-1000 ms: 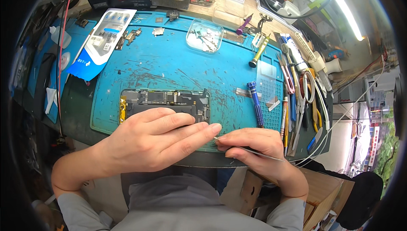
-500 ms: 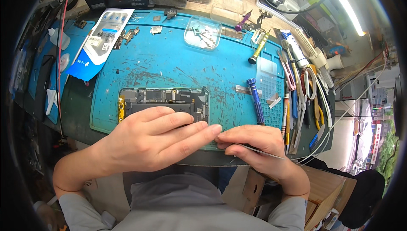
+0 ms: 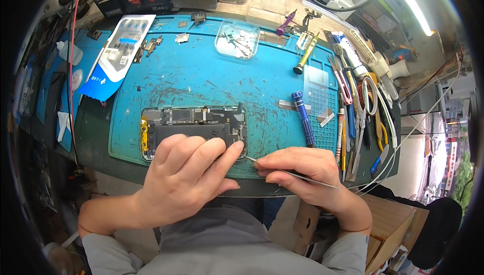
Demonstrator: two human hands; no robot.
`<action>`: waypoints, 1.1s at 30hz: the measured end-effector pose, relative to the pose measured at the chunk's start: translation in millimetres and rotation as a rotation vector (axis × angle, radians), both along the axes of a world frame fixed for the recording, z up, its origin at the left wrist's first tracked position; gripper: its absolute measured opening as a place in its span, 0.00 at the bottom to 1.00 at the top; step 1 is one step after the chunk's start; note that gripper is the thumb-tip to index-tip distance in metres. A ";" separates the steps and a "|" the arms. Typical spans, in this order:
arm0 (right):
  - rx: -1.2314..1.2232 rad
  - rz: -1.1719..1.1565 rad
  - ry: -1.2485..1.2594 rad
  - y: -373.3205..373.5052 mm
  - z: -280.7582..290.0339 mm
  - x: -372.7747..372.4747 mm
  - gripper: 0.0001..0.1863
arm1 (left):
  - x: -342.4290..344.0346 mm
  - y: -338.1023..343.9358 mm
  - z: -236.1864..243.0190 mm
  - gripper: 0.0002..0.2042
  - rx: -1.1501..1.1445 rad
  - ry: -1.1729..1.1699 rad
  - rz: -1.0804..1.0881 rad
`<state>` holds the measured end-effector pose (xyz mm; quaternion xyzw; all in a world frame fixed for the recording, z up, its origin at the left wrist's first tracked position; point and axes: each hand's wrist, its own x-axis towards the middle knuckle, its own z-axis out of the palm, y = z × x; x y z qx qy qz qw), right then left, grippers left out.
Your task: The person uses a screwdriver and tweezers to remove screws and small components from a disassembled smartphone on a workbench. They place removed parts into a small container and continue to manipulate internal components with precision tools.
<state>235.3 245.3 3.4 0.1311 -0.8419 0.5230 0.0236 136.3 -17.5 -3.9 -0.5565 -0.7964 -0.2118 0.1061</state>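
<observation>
An opened smartphone [image 3: 189, 131] lies on the blue-green work mat [image 3: 201, 83], its black battery and boards exposed and a yellow part along its left end. My left hand [image 3: 186, 179] is over its near edge. The index finger stretches to the phone's near right corner; the other fingers are loosely curled, the thumb is apart, and I see nothing held. In my right hand [image 3: 302, 171], a thin metal tool [image 3: 315, 180] is pinched between thumb and fingers. Its narrow tip reaches the same corner, close to my left index fingertip. Whether it touches the frame is hard to tell.
A blue screwdriver [image 3: 302, 118] and many hand tools [image 3: 360, 108] lie to the right. Farther back are a clear box of small parts [image 3: 237, 39] and an olive screwdriver [image 3: 306, 55]. A blue-white package [image 3: 113, 60] lies at left.
My left hand has drawn back toward me and curled, uncovering more of the phone. The tool's tip now shows, pointing at the phone's corner. My right hand has barely moved.
</observation>
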 end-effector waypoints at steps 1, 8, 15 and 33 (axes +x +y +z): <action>-0.002 0.003 0.003 0.1 -0.2 -0.3 0.15 | 4.2 -1.5 0.2 0.28 -0.037 0.028 0.024; -0.022 -0.025 0.009 1.2 -2.1 2.7 0.15 | 6.6 -3.2 -8.2 0.28 -0.068 0.091 0.017; -0.004 -0.054 0.048 -1.8 -1.9 0.3 0.16 | 4.3 -3.2 -8.8 0.27 -0.072 0.112 -0.014; 0.031 -0.060 0.023 -3.2 1.0 -0.7 0.14 | 6.6 -1.6 -13.2 0.17 0.031 0.233 0.037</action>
